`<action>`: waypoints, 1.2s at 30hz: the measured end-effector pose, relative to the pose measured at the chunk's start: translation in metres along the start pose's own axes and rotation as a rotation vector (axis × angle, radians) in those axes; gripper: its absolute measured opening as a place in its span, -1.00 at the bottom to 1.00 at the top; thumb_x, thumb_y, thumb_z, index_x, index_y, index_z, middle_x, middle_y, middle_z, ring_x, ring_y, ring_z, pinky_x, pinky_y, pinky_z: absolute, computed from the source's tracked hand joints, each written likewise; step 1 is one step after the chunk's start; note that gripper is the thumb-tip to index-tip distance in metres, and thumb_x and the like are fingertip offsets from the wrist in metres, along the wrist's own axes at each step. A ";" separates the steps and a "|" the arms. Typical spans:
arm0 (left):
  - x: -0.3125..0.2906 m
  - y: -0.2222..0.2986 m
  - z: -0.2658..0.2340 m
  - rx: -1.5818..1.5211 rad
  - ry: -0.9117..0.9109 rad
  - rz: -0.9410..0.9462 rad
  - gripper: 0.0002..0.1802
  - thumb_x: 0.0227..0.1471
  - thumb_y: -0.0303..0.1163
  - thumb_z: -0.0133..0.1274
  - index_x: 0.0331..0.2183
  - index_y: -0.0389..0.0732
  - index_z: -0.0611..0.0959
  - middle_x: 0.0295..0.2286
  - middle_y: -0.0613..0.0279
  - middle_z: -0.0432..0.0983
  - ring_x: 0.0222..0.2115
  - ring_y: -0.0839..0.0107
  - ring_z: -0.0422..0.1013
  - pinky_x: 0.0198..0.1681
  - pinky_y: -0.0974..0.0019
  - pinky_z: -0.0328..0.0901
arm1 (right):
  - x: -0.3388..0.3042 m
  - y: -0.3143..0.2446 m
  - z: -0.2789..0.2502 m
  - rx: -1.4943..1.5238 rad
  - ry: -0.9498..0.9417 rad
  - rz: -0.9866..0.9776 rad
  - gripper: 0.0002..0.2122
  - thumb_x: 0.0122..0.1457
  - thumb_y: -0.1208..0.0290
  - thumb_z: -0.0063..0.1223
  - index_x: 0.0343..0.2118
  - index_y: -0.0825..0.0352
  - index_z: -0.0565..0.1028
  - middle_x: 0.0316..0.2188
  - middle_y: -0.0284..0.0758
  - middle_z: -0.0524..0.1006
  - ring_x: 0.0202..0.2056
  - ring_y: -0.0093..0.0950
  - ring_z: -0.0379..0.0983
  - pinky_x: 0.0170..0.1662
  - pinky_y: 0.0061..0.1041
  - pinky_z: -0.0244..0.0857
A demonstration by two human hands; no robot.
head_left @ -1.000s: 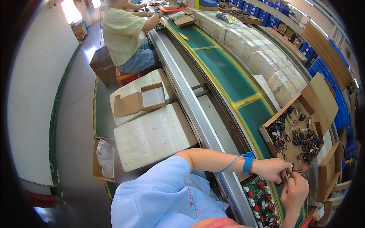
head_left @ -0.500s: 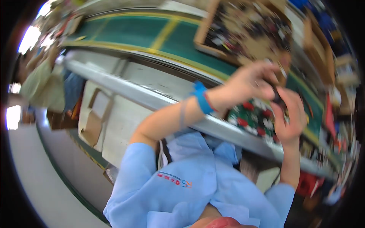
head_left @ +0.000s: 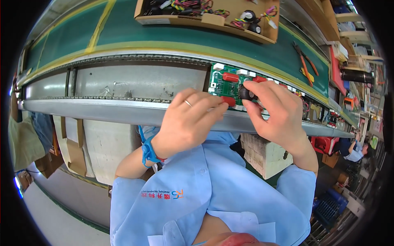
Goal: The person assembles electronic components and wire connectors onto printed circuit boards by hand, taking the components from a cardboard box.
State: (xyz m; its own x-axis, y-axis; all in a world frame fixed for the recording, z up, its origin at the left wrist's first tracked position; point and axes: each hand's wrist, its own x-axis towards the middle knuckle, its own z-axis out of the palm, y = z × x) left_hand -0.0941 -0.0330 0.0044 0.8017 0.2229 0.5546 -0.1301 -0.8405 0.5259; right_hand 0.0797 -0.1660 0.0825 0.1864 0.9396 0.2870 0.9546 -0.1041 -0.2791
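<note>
A green circuit board (head_left: 223, 85) with red cylindrical parts and white connectors lies across the rails. My right hand (head_left: 279, 108) is closed over it, pinching a black round part (head_left: 246, 93) between thumb and fingers against the board's face. At the board's near left corner my left hand (head_left: 191, 117), with a ring and a blue wristband, has its fingers bent and tips drawn together beside a red cylinder (head_left: 228, 101). What these fingertips hold, if anything, is hidden.
Beyond the rail, a cardboard box (head_left: 205, 20) holds black round parts with coloured twisted wires. Orange-handled pliers (head_left: 304, 63) lie on the green bench (head_left: 164, 35). A metal rail (head_left: 102, 111) runs along the near side. Another person (head_left: 353, 151) is far right.
Both hands came down from near the box to the circuit board. The black part, earlier held up between them, is now in my right hand at the board. The view has turned and sharpened.
</note>
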 end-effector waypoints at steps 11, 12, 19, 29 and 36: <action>-0.018 -0.003 0.008 0.332 -0.059 0.200 -0.68 -0.09 -0.38 0.09 -0.21 -0.16 0.71 -0.06 0.21 0.56 -0.03 0.40 0.46 0.22 0.10 0.17 | 0.020 0.007 0.035 -0.109 -0.173 -0.056 -0.69 -0.10 0.44 0.31 -0.22 0.29 0.57 -0.49 -0.36 0.52 -0.50 -0.37 0.50 -0.47 -0.41 0.37; -0.018 -0.004 0.007 0.323 -0.057 0.222 -0.68 -0.09 -0.38 0.09 -0.21 -0.16 0.71 -0.07 0.20 0.57 -0.01 0.39 0.46 0.24 0.09 0.15 | 0.021 0.006 0.035 -0.104 -0.177 -0.061 -0.69 -0.09 0.44 0.31 -0.22 0.29 0.57 -0.48 -0.35 0.53 -0.50 -0.37 0.51 -0.47 -0.41 0.38; -0.019 -0.007 0.007 0.304 -0.047 0.230 -0.70 -0.09 -0.38 0.09 -0.25 -0.18 0.71 -0.08 0.18 0.57 0.00 0.35 0.45 0.25 0.07 0.17 | 0.025 0.002 0.032 -0.106 -0.230 -0.084 -0.69 -0.08 0.46 0.30 -0.20 0.33 0.57 -0.46 -0.33 0.54 -0.51 -0.37 0.51 -0.47 -0.42 0.39; -0.019 -0.007 0.009 0.278 -0.049 0.220 -0.73 -0.10 -0.39 0.09 -0.28 -0.18 0.72 -0.10 0.18 0.58 0.00 0.35 0.45 0.26 0.06 0.17 | 0.031 0.001 0.031 -0.151 -0.338 -0.048 -0.69 -0.07 0.49 0.29 -0.19 0.35 0.56 -0.43 -0.31 0.54 -0.50 -0.34 0.52 -0.46 -0.39 0.40; -0.020 -0.007 0.011 0.275 -0.032 0.207 -0.75 -0.10 -0.39 0.10 -0.30 -0.16 0.73 -0.11 0.21 0.59 -0.01 0.36 0.46 0.25 0.06 0.18 | 0.023 0.008 0.036 -0.107 -0.298 -0.093 -0.69 -0.06 0.48 0.28 -0.19 0.34 0.56 -0.43 -0.32 0.52 -0.50 -0.36 0.52 -0.46 -0.39 0.39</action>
State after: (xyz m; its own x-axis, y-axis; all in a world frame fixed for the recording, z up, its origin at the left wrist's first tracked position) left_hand -0.1031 -0.0369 -0.0170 0.7935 0.0220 0.6082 -0.1329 -0.9689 0.2085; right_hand 0.0835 -0.1331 0.0539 0.0360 0.9991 0.0214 0.9863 -0.0320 -0.1620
